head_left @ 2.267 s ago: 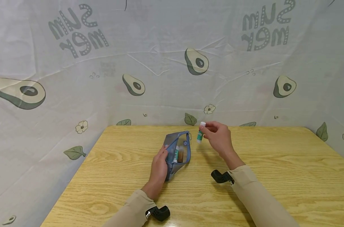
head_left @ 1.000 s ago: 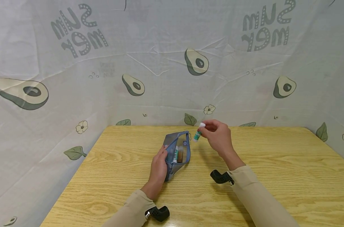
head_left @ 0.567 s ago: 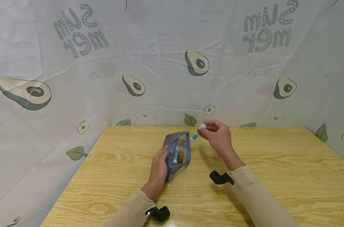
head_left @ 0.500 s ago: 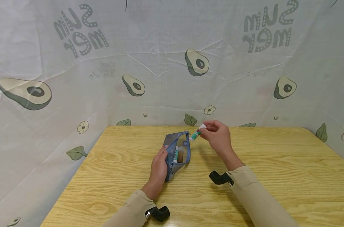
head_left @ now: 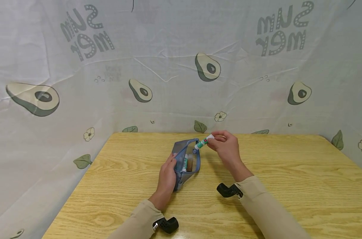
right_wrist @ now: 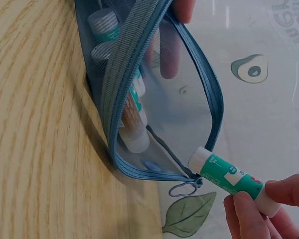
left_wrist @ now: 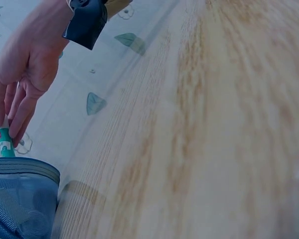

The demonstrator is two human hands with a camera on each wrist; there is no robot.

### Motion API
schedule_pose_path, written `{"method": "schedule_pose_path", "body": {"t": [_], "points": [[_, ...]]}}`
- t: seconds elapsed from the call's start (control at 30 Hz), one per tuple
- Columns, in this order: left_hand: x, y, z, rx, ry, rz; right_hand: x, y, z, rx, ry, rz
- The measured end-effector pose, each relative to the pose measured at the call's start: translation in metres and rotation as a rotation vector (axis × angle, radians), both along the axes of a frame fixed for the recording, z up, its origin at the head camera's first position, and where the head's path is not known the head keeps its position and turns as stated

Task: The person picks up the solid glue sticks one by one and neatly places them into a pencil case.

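My left hand (head_left: 166,177) grips the near left side of a blue mesh zip pouch (head_left: 180,147), whose mouth gapes toward the right. Through the mesh in the right wrist view, some left fingers show behind the pouch. Inside lie a green-and-white glue stick (head_left: 185,162) and a brown cylinder (right_wrist: 133,117) with a pale end; more white caps (right_wrist: 103,21) show through the mesh. Between thumb and fingertips, my right hand (head_left: 227,151) pinches another glue stick (right_wrist: 229,174) by its white end. Tilted, its other end is at the pouch's mouth, near the zip's end loop (right_wrist: 184,188).
The pouch rests on a wood-grain table (head_left: 124,199). Behind the table's far edge hangs a pale cloth (head_left: 169,109) printed with avocados and leaves. Each sleeve carries a black wrist mount (head_left: 228,190).
The glue stick in my right hand has tipped from nearly upright to a slant, and has moved left to the pouch's mouth. My left hand and the pouch stay in place.
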State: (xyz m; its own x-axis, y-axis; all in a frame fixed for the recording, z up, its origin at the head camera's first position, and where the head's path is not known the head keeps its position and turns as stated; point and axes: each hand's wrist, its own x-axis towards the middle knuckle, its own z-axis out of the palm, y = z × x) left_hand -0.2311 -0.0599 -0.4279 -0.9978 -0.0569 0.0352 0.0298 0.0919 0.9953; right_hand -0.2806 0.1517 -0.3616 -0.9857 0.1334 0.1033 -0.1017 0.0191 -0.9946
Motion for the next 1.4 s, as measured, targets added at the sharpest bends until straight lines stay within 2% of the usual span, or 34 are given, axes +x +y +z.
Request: {"method": "schedule_pose_path", "body": {"t": [0.27,0.47,0.63,0.87,1.2,1.4], "points": [[-0.002,0.003,0.001,0.004,0.008,-0.004,-0.005,-0.003,-0.008,-0.062,-0.001,-0.03],[-0.002,0.002,-0.001,-0.006,0.01,-0.005,-0.005,-0.01,-0.019,-0.066,-0.007,-0.064],[-0.002,0.001,-0.001,-0.006,0.014,-0.006,-0.005,-0.016,-0.022,-0.071,0.001,-0.103],[-0.001,-0.002,0.0,-0.007,0.014,-0.006,-0.006,-0.029,-0.025,-0.081,-0.031,-0.134],[0.0,-0.002,0.001,0.006,0.013,-0.009,-0.005,-0.043,-0.031,-0.028,-0.059,-0.211],[0.001,-0.002,0.001,0.013,0.018,-0.016,-0.005,-0.051,-0.035,0.082,-0.049,-0.27]]}}
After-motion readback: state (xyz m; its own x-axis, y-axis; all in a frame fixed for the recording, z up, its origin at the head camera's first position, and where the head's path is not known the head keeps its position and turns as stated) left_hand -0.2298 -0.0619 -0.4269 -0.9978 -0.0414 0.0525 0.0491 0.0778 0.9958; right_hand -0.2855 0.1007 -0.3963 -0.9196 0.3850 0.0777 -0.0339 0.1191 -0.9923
